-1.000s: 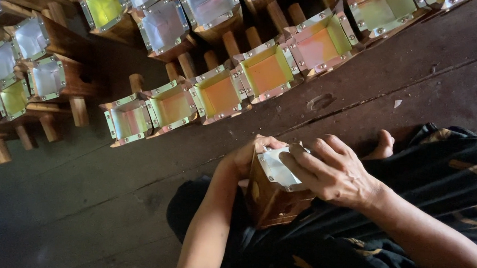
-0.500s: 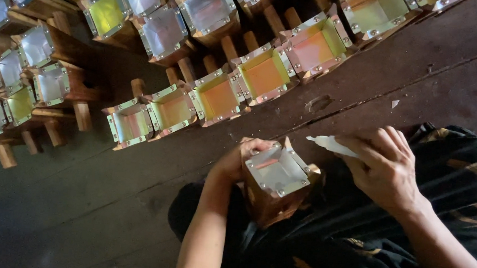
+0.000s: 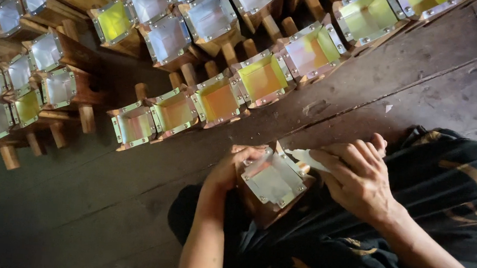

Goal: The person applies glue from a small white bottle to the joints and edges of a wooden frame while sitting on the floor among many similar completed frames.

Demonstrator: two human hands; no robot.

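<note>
Left hand (image 3: 235, 169) gripping wooden box (image 3: 273, 187) on lap, right hand (image 3: 357, 177) pinching white strip (image 3: 307, 157) beside it, finished boxes (image 3: 218, 102) lined on floor

The right hand (image 3: 357, 180), which a second ago was lying spread over the top of the wooden box (image 3: 272, 188) in the lap, is now sitting off to the box's right side, clear of its opening. It is pinching a white strip (image 3: 310, 157) that was lifting away from the box half a second ago and is now lying close against the box's far right corner. With the hand gone from the top, the pale, metal-edged face of the box is showing in full. The left hand (image 3: 235, 164) is gripping the box's left edge a little higher than before, fingers curling over the rim.
</note>
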